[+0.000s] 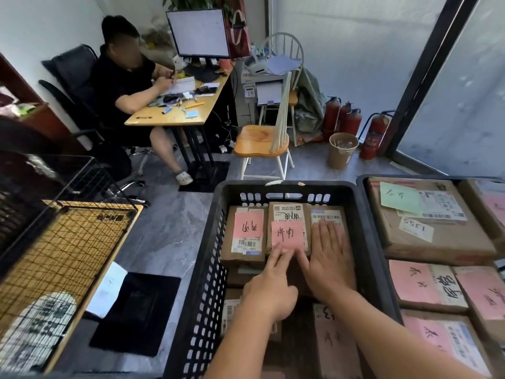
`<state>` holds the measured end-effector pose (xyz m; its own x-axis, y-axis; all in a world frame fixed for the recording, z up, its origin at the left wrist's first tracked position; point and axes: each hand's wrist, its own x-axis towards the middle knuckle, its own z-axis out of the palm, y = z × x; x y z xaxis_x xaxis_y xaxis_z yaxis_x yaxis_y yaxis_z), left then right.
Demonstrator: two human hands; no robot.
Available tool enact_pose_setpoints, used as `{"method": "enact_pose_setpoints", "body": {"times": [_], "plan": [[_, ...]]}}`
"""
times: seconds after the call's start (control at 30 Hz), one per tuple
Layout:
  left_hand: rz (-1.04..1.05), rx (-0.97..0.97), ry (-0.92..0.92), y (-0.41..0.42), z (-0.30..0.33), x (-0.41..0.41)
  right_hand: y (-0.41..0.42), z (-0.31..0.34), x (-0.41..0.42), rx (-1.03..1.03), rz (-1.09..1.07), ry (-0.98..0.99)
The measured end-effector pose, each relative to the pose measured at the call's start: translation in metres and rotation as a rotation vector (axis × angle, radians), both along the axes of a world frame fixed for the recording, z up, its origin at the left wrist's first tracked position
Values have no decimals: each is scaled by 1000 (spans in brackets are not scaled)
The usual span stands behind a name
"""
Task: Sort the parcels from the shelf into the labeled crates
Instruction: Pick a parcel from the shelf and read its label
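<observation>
A person's two bare hands reach into a black slotted crate [287, 190] on the floor, where cardboard parcels lie flat in a row along the far end. The left hand [269, 287] stretches its first fingers [277, 254] forward onto the near edge of the middle parcel [287, 214], touching the pink handwritten note [287, 235] stuck to its top; the remaining fingers look loosely bent and grip nothing. The right hand [329, 255] lies palm-down with fingers straight and spread, pressing flat on the right-hand parcel [326, 214], whose printed label shows just beyond the fingertips. To the left, touching the middle one, sits a third parcel [241, 254] with its own pink note. More parcels lie lower in the same crate, nearer the camera. A second crate [362, 187] just to the right holds larger boxes carrying pink notes and one green note [399, 196]. At left stands a wire-mesh shelf [68, 242]. Behind, another person [123, 86] sits at a wooden worktop [164, 119] with a monitor [198, 32], near a wooden chair [262, 142] and red fire extinguishers [374, 136].
</observation>
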<state>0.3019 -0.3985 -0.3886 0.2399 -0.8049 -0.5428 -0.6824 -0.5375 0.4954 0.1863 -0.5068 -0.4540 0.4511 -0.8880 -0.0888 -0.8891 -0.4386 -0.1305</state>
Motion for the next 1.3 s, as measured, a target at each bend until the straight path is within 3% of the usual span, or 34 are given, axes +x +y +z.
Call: {"method": "enact_pose_setpoints", "body": {"times": [0.2,0.43,0.77,1.0,1.3], "plan": [[1,-187,-54,12,17,4,4,24,-6,83,4,-159],[106,-367,-192,19,51,23,29,87,-30,-165,31,-239],[198,-462,-310,76,83,7,63,139,-69,-198,89,-273],[404,-473,-505,144,105,-57,101,156,-74,-153,433,-335],[956,-363,-644,302,117,-189,211,169,-109,-34,951,-335]]}}
